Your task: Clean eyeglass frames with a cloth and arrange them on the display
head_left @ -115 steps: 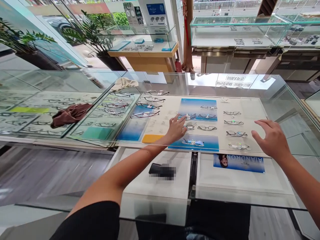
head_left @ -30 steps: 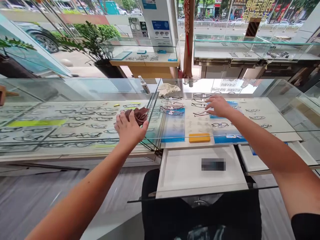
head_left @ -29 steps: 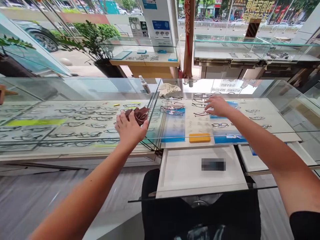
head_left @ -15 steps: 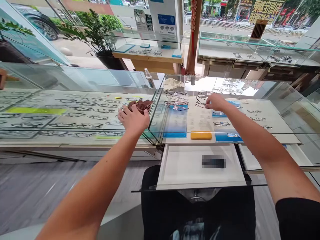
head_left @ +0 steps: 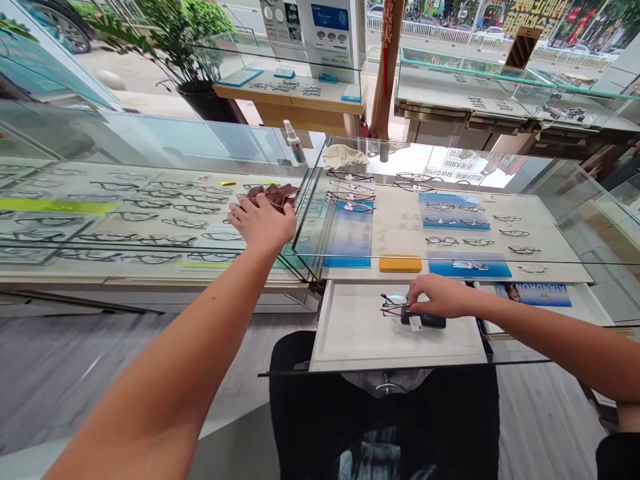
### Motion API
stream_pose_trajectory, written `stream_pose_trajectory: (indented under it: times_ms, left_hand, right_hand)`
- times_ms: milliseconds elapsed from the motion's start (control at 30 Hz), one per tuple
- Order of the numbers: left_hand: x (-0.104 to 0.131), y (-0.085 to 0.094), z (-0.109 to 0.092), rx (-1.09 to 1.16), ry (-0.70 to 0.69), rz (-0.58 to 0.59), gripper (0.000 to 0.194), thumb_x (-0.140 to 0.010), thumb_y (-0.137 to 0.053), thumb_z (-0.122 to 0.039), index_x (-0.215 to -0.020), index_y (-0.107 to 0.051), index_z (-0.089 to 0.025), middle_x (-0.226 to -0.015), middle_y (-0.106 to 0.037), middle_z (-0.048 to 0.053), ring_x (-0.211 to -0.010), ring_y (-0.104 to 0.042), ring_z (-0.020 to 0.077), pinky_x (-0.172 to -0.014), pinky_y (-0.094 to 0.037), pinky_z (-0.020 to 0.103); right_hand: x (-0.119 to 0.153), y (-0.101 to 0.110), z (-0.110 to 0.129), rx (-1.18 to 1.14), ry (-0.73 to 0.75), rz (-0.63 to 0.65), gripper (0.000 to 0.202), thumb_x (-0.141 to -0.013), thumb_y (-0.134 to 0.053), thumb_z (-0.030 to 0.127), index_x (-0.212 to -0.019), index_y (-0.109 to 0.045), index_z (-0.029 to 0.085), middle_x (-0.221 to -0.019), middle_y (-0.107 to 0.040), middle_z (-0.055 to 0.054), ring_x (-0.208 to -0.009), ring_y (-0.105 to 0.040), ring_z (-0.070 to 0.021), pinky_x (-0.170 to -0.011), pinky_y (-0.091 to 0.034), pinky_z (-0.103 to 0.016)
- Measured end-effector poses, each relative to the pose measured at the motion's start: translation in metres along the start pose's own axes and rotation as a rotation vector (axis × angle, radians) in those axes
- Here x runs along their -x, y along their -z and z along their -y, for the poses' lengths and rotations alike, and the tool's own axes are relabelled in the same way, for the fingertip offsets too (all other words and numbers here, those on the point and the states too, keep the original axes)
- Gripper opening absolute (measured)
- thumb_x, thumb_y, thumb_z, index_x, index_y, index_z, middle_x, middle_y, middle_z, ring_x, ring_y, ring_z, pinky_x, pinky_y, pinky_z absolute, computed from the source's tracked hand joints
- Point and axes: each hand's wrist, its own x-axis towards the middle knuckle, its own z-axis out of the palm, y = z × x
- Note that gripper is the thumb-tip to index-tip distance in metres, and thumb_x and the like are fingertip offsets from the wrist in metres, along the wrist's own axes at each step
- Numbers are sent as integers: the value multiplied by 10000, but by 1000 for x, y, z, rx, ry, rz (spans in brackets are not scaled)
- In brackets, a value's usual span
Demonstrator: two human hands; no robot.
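On the glass counter top, my left hand (head_left: 265, 223) rests spread over a crumpled brown cloth (head_left: 274, 196). My right hand (head_left: 436, 295) is closed on a pair of glasses (head_left: 393, 308) with a small white tag, above the open white drawer (head_left: 350, 333). A dark case (head_left: 431, 321) lies in the drawer just under the right fingers. Rows of glasses (head_left: 150, 194) show through the counter on the left. More glasses lie on the right side, some on blue cards (head_left: 453, 212).
A spray bottle (head_left: 295, 143) and a pale cloth (head_left: 345, 157) are at the counter's back edge. An orange case (head_left: 400, 263) sits just behind the drawer. A second drawer (head_left: 585, 303) stands open at the right.
My right hand has come from the back of the display down over the drawer, bringing glasses with it. My left hand stays on the brown cloth. The view has shifted slightly.
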Motion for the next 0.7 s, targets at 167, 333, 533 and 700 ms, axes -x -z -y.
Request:
stream_pose_trajectory:
  times_ms: [167,333,533,700]
  left_hand:
    - [-1,-4,4,47,-20,-31,829,-941,-499,-567,-1601,-492,-67,-1738,-356,311,-1656,-274,510,-1366,-186,689]
    - [4,-1,2,38,-27,-27,819,-952,-481,-553,-1594,-486,-45,-1727,-353,333,-1636,-299,519,-1351,-209,701]
    - [7,2,2,68,-27,-2,817,-951,-487,-551,-1596,-473,-50,-1719,-346,339,-1630,-286,537,-1344,-179,727]
    - [9,3,4,43,-37,-19,798,-957,-475,-532,-1591,-483,-47,-1705,-376,334,-1606,-320,537,-1330,-211,731]
  right_hand:
    - [-60,-24,-51,139,-120,-214,149,-967,-684,210,-903,-817,228,-1109,-810,-89,-1075,-725,-265,-882,-540,-359]
    - [-118,-1,-86,233,-173,-415,255,-1039,-578,200,-1042,-831,169,-1171,-790,-142,-1181,-672,-278,-1013,-503,-385]
    - [-170,33,-115,372,-159,-490,363,-1071,-473,168,-1117,-829,119,-1215,-780,-192,-1196,-617,-310,-1036,-459,-431]
    - [-183,24,-128,464,-101,-412,364,-1046,-479,134,-1033,-840,88,-1188,-783,-230,-1176,-608,-333,-1046,-418,-454]
